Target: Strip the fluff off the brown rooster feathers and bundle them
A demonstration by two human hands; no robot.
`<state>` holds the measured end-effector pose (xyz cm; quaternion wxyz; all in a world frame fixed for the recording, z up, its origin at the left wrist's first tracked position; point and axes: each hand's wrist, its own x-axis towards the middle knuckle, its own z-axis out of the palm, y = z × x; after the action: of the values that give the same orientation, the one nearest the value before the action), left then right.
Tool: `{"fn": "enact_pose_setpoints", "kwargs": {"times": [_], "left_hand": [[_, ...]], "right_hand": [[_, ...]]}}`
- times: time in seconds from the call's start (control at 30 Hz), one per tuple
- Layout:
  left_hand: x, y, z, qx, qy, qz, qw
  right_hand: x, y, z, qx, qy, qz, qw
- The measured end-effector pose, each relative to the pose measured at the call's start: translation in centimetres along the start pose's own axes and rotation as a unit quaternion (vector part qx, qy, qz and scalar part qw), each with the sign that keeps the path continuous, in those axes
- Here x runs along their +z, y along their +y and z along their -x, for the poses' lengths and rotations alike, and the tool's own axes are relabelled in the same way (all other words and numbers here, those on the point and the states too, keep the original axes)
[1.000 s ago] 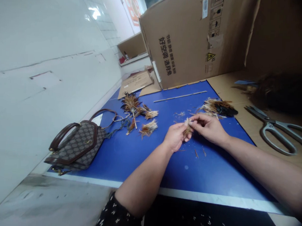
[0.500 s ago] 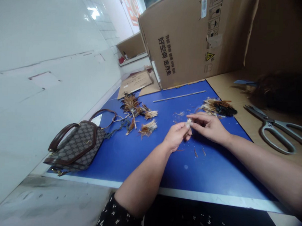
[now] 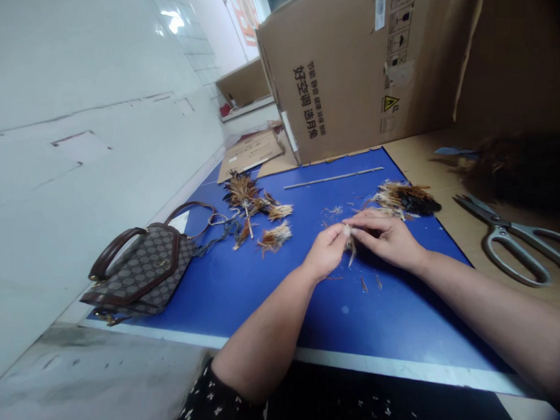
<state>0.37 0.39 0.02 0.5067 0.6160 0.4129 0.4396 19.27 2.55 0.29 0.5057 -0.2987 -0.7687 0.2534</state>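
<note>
Currently, a dark patterned sleeve [image 3: 228,396] is showing nearest, on the left arm. A brown handbag [image 3: 150,269] is resting at the near left of the blue surface [image 3: 257,296]. Feather scraps [image 3: 364,284] are lying loose just on the near side of the hands. Right of the middle, the left hand [image 3: 325,252] is gripping a small feather tuft [image 3: 351,253] between thumb and fingers; the pale end is pointing up, the darker ends are hanging below. The right hand [image 3: 387,241] is pinching the same pale end with its thumb and fingertips, both hands meeting there. Scissors [image 3: 515,245] are lying to the right on tan cardboard, blades spread slightly. To the left of the hands, feather bunches [image 3: 275,237] are lying apart from them; a feather pile [image 3: 408,199] is lying beyond the right hand. Farther off, a thin rod [image 3: 333,178] is lying slantwise, and a large carton [image 3: 355,83] is standing behind it.
</note>
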Motion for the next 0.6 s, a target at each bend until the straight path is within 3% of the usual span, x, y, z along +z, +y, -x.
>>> {"fn": "enact_pose_setpoints", "kwargs": {"times": [0.43, 0.6], "left_hand": [[0.3, -0.5, 0.0, -0.012, -0.002, 0.02, 1.0], [0.4, -1.1, -0.2, -0.047, 0.02, 0.081, 0.995]], "right_hand": [[-0.1, -0.2, 0.0, -0.05, -0.015, 0.003, 0.999], [0.0, -0.6, 0.0, -0.018, -0.02, 0.001, 1.0]]}}
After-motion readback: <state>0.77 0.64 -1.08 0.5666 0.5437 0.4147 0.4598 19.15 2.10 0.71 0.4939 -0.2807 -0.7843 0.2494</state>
